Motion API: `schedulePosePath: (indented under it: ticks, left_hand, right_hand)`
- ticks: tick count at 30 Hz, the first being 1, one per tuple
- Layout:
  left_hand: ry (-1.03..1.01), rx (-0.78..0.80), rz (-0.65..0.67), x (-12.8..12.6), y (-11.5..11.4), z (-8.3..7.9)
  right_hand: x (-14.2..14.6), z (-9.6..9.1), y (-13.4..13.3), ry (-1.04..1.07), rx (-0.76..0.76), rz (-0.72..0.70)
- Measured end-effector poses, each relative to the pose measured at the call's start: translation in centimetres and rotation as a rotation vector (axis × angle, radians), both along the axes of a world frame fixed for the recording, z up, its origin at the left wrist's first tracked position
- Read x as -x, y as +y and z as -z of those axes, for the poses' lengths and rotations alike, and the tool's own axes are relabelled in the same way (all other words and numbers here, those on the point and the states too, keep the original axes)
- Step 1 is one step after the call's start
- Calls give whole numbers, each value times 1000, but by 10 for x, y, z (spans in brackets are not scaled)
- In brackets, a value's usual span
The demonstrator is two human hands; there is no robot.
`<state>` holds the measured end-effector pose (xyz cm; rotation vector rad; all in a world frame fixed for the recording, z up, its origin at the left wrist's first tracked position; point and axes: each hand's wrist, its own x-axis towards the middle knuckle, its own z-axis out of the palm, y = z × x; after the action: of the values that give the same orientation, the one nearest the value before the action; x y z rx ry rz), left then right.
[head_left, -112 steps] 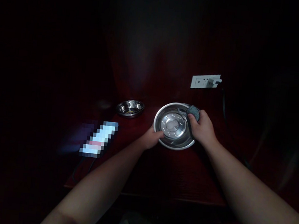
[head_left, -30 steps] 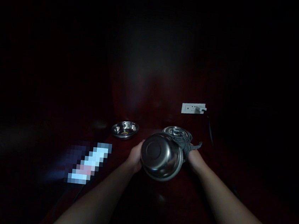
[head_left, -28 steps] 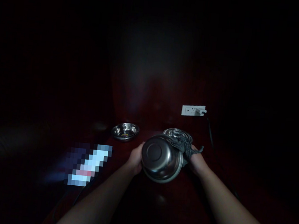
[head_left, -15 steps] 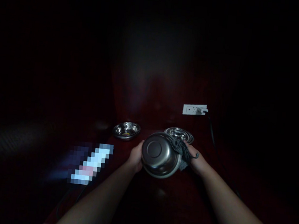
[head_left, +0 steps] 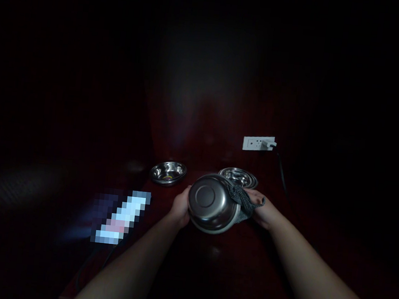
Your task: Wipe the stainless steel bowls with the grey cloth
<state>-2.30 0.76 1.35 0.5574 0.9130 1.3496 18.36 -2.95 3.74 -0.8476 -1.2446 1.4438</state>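
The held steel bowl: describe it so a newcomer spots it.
Look above the dark red table, near centre. Between left hand and right hand, with a grey cloth against it, is the steel bowl. Unlike the bowls beyond, it shows its underside.

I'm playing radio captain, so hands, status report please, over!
Left grip holding steel bowl, tilted, base toward camera. Right grip at dark cloth, against bowl's side. Nearest obstacle: stacked bowls behind, partly hidden.
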Motion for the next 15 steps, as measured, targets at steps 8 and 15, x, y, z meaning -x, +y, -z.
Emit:
schedulePosePath:
  ticks: [8,15]
  left_hand:
    - [40,-24,19,1,3,2]
    - [61,-46,51,2,1,3]
  right_hand:
    - [-8,0,4,11,1,117]
    - [-14,3,14,164,83,425]
